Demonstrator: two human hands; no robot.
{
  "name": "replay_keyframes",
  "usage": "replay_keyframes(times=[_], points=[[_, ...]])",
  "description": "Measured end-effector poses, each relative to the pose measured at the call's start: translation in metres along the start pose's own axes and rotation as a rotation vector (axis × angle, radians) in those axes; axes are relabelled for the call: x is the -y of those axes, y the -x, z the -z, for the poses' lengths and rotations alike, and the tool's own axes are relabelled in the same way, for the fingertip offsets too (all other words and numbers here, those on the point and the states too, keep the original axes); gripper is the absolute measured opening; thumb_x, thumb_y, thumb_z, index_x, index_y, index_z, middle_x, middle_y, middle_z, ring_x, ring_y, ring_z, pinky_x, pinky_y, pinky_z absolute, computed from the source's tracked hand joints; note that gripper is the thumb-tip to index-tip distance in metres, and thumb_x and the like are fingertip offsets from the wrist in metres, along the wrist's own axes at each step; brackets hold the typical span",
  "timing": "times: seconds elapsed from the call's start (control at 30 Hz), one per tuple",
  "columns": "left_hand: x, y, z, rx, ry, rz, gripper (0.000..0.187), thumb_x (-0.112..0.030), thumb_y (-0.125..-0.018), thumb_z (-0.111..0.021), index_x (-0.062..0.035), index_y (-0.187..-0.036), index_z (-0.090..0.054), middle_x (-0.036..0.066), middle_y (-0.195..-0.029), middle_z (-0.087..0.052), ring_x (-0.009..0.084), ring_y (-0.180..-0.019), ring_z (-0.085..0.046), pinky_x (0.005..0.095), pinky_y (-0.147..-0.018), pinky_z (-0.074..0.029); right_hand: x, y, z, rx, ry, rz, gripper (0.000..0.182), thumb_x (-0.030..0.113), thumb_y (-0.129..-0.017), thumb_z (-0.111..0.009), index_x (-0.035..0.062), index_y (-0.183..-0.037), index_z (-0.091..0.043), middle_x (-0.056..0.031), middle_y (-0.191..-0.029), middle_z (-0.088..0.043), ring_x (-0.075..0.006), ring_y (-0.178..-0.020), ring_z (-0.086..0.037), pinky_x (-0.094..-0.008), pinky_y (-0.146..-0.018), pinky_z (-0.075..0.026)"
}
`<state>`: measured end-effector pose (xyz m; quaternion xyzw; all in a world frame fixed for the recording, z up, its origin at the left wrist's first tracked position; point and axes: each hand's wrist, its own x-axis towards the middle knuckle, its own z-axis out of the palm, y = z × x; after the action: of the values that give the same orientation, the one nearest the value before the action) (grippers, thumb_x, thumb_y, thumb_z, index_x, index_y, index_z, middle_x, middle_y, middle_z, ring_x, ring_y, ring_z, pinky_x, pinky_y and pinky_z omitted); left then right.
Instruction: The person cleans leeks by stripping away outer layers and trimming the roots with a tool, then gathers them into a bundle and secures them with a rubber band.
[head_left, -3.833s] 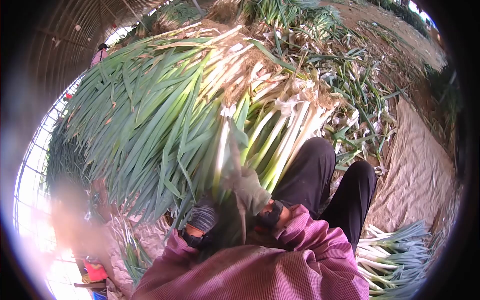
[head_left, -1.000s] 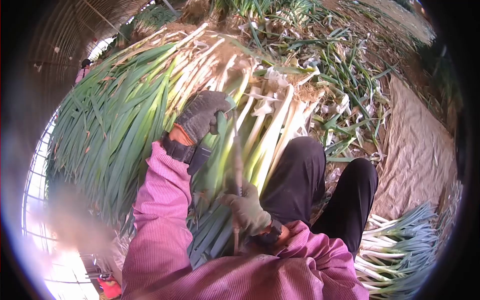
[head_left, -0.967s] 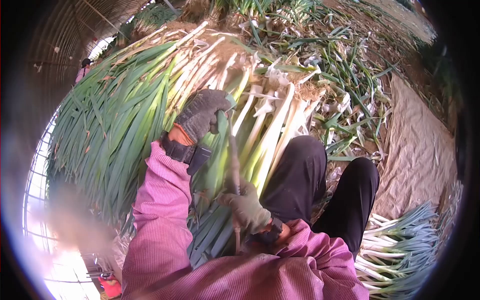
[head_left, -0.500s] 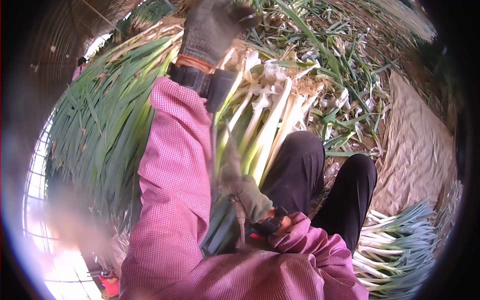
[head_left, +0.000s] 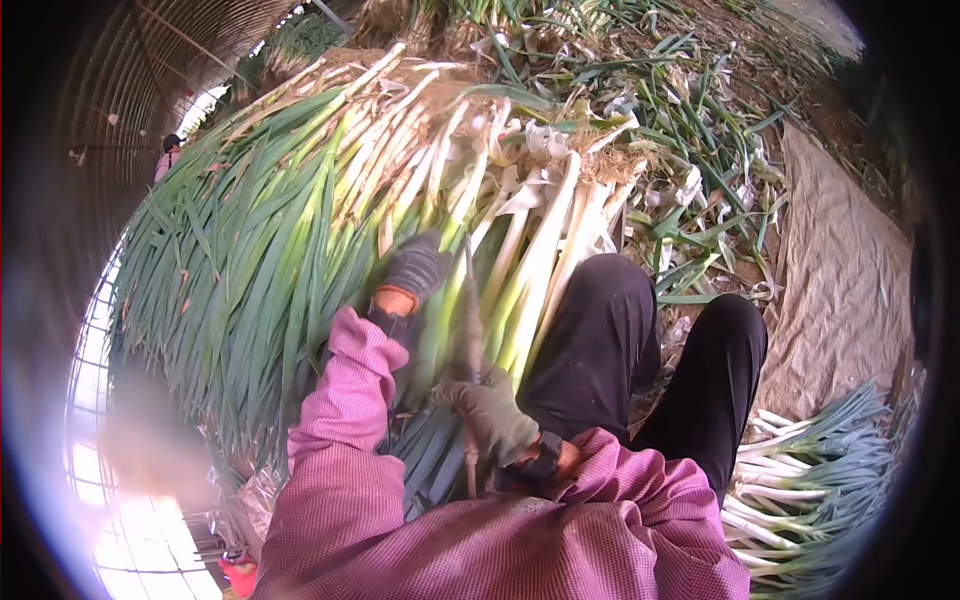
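Note:
A large heap of long green onions (head_left: 230,230) lies in front of me, green leaves to the left and white stems and roots toward the upper right. My left hand (head_left: 412,268), in a dark grey glove, is over the stems near the middle of the heap. Its fingers are partly blurred and turned away, so their grip does not show. My right hand (head_left: 490,412), in a greyish-green glove, is closed around a long, thin wand-like tool (head_left: 472,320) held upright before my lap. Thick white stems (head_left: 540,270) lie just beyond the tool, beside my knee.
Loose leaves and peeled skins (head_left: 690,170) litter the ground at upper right. A beige cloth (head_left: 840,270) lies at the right, with cleaner green onions (head_left: 790,490) below it. My bent knees (head_left: 700,380) rise between. A distant person (head_left: 168,155) appears at upper left.
My left hand has come back down from the top of the view to the stems in the heap. My right hand still holds the wand-like tool, nearly in place.

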<state>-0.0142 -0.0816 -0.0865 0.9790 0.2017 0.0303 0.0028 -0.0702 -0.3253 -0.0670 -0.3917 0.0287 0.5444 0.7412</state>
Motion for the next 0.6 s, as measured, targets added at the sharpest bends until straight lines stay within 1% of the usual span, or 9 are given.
replay_keyframes(times=[0.07,0.1,0.2,0.23,0.33,0.37,0.47,0.5,0.6], points=[[-0.005,0.018,-0.002,0.071,-0.053,-0.020,0.026,-0.024,-0.083,-0.059,-0.0009,-0.095,-0.063,0.025,-0.088,-0.065,0.0432,-0.083,-0.063,0.0480,-0.074,-0.051,-0.007,0.012,-0.011,-0.011,-0.108,0.027,0.029,-0.008,-0.073,-0.066,-0.0039,-0.100,-0.060,-0.0086,-0.084,-0.064,-0.0175,-0.069,-0.061,-0.0295,-0.067,-0.051],[-0.021,0.035,0.014,0.002,-0.024,-0.015,0.020,-0.021,-0.083,-0.060,-0.0016,-0.089,-0.062,0.025,-0.079,-0.064,0.0438,-0.076,-0.063,0.0489,-0.067,-0.051,-0.018,0.010,-0.012,-0.018,-0.139,0.013,0.031,-0.009,-0.073,-0.066,-0.0046,-0.102,-0.059,-0.0094,-0.087,-0.063,-0.0183,-0.071,-0.061,-0.0302,-0.068,-0.053],[-0.011,0.071,0.010,-0.019,-0.053,-0.027,0.019,-0.021,-0.083,-0.060,-0.0021,-0.084,-0.062,0.026,-0.079,-0.063,0.0427,-0.077,-0.063,0.0491,-0.067,-0.050,-0.017,0.012,-0.013,-0.066,-0.105,-0.041,0.034,-0.007,-0.067,-0.067,-0.0023,-0.099,-0.060,-0.0062,-0.081,-0.061,-0.0174,-0.073,-0.059,-0.0291,-0.066,-0.048],[-0.008,0.083,0.009,-0.046,-0.050,-0.040,0.019,-0.021,-0.082,-0.061,-0.0020,-0.085,-0.061,0.024,-0.077,-0.063,0.0402,-0.074,-0.064,0.0475,-0.065,-0.050,-0.022,0.009,-0.011,-0.067,-0.102,-0.033,0.033,-0.007,-0.068,-0.068,-0.0030,-0.100,-0.060,-0.0073,-0.082,-0.062,-0.0184,-0.072,-0.060,-0.0300,-0.066,-0.050],[0.000,0.116,0.011,0.068,-0.105,-0.041,0.030,-0.029,-0.086,-0.060,-0.0013,-0.097,-0.058,0.022,-0.079,-0.061,0.0413,-0.077,-0.061,0.0483,-0.068,-0.048,-0.030,0.005,-0.006,-0.060,-0.079,-0.028,0.029,-0.007,-0.072,-0.068,-0.0040,-0.099,-0.059,-0.0093,-0.082,-0.063,-0.0201,-0.070,-0.061,-0.0315,-0.065,-0.053],[0.004,0.130,0.010,0.025,-0.130,-0.103,0.029,-0.028,-0.086,-0.060,-0.0012,-0.098,-0.057,0.022,-0.077,-0.061,0.0407,-0.075,-0.060,0.0490,-0.067,-0.047,-0.023,0.012,-0.009,-0.047,-0.063,-0.036,0.027,-0.007,-0.072,-0.069,-0.0034,-0.097,-0.059,-0.0090,-0.081,-0.063,-0.0199,-0.068,-0.061,-0.0312,-0.063,-0.052],[0.007,0.165,0.016,-0.028,0.004,-0.051,0.029,-0.026,-0.086,-0.061,-0.0011,-0.099,-0.056,0.022,-0.077,-0.061,0.0411,-0.073,-0.060,0.0493,-0.064,-0.046,-0.026,0.008,-0.011,-0.067,0.090,-0.016,0.024,-0.004,-0.072,-0.070,-0.0022,-0.094,-0.061,-0.0080,-0.078,-0.063,-0.0187,-0.064,-0.060,-0.0305,-0.059,-0.051],[0.004,0.172,0.018,0.079,-0.056,0.062,0.029,-0.024,-0.084,-0.062,-0.0021,-0.102,-0.054,0.022,-0.076,-0.061,0.0414,-0.072,-0.061,0.0486,-0.063,-0.047,-0.029,0.005,-0.011,-0.083,0.158,-0.003,0.024,-0.004,-0.072,-0.071,-0.0018,-0.093,-0.061,-0.0076,-0.077,-0.063,-0.0182,-0.063,-0.060,-0.0303,-0.057,-0.051],[-0.004,0.193,0.023,0.172,-0.079,0.146,0.026,-0.020,-0.083,-0.063,-0.0038,-0.102,-0.055,0.023,-0.077,-0.062,0.0415,-0.073,-0.062,0.0484,-0.063,-0.048,-0.027,-0.001,-0.011,-0.026,0.113,-0.051,0.023,-0.002,-0.072,-0.071,-0.0016,-0.093,-0.062,-0.0073,-0.076,-0.063,-0.0169,-0.061,-0.060,-0.0293,-0.054,-0.049]])
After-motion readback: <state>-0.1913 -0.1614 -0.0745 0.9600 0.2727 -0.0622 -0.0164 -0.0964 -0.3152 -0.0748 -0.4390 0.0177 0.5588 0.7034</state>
